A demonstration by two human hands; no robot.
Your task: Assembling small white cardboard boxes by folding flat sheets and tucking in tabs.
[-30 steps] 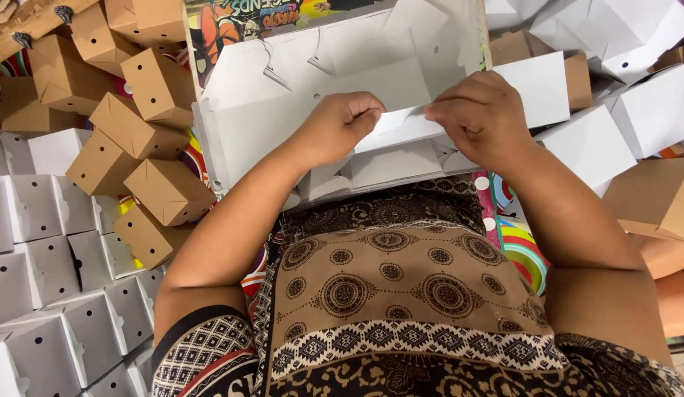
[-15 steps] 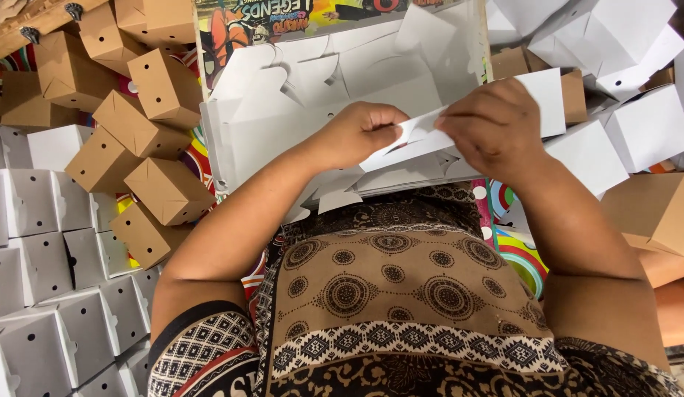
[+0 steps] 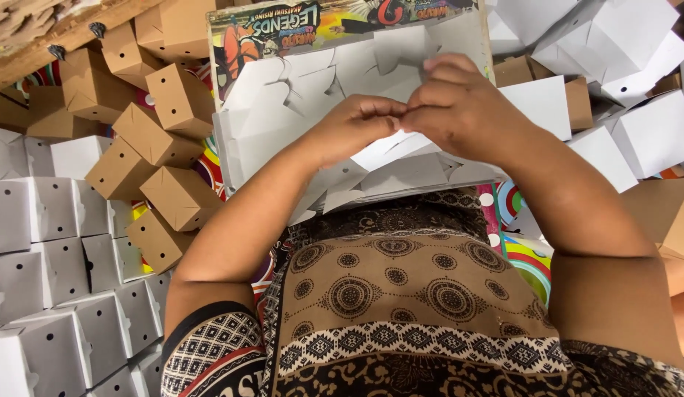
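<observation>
- Pinching together, the left hand [image 3: 353,125] and right hand [image 3: 459,110] are gripping one flat white cardboard blank [image 3: 390,151] above the stack of blanks [image 3: 283,110].
- Brown folded boxes [image 3: 147,147] are lying at the left.

Brown boxes [image 3: 162,158] lie heaped well left of the fingers; white boxes [image 3: 55,242] stand below-left; more white boxes [image 3: 636,125] sit right; patterned cloth [image 3: 401,294] lies beneath.

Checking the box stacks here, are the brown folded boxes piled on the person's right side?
No, the brown folded boxes are heaped on the person's left, above the white boxes, while the left hand and right hand meet over flat white card.
</observation>
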